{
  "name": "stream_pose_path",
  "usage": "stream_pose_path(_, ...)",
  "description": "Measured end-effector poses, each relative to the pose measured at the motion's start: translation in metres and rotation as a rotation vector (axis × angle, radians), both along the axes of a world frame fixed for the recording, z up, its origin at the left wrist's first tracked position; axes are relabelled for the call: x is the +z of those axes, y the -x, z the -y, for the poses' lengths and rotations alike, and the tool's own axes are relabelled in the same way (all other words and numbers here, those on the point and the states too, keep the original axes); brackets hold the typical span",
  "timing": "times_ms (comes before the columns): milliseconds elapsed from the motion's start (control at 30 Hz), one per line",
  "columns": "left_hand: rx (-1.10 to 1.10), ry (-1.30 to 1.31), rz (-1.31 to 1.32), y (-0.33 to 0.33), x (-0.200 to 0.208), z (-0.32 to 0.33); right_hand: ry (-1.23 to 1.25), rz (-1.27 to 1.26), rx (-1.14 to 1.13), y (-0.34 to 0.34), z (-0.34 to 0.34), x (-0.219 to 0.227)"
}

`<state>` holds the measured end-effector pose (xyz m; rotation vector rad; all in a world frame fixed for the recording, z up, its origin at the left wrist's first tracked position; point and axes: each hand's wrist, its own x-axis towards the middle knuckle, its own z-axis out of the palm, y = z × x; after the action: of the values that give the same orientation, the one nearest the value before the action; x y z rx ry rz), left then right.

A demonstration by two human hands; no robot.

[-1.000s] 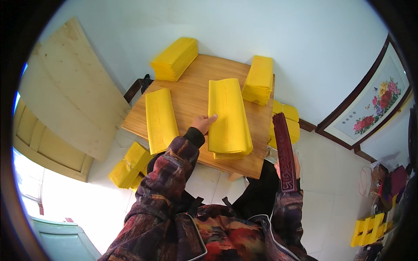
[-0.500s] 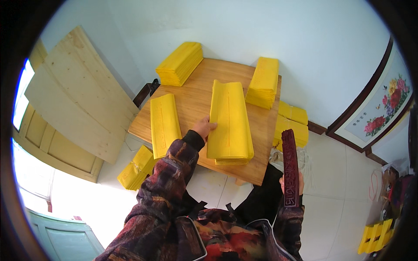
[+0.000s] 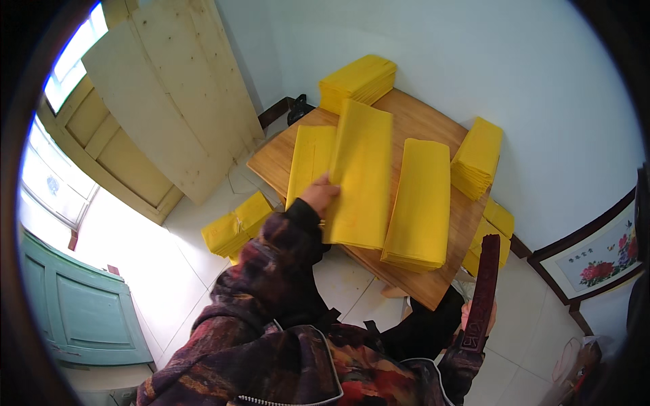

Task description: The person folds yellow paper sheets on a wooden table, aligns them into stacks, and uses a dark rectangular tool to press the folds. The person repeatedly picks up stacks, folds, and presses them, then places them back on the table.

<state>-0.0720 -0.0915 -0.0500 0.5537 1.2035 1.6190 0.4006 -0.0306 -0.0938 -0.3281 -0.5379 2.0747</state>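
My left hand (image 3: 319, 197) pinches the left edge of a folded yellow paper sheet (image 3: 363, 176), slightly blurred, raised between two paper stacks. Left of it, partly covered by my hand and the sheet, lies a low pile of yellow paper (image 3: 311, 155). On its right stands a thicker yellow paper stack (image 3: 418, 206) with a plain top. My right hand (image 3: 466, 314) grips a long, narrow carved block (image 3: 485, 287), dark red, held upright beside the table's near right corner. Raised characters run along its face; the block hides most of those fingers.
The wooden table (image 3: 430, 122) also bears a back stack of yellow paper (image 3: 357, 78) and a right stack (image 3: 479, 155). Tied yellow bundles (image 3: 237, 223) sit on the floor at both sides. Wooden boards (image 3: 169, 95) lean at left; a framed flower picture (image 3: 596, 260) stands at right.
My left hand has lifted the folded sheet off the middle stack and brought it leftward. That stack's top now shows no printed line. The view has turned; the carved block stays in my right hand.
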Motion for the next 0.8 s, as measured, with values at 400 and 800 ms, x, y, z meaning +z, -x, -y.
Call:
stream_pose_path(400,0.077,0.09,-0.02,0.115,-0.044,0.041,-0.067,0.228,-0.078,0.026,0.005,0.03)
stream_pose_path(800,0.108,0.171,-0.184,0.127,-0.065,0.022,0.037,0.3,-0.224,0.03,0.009,0.032)
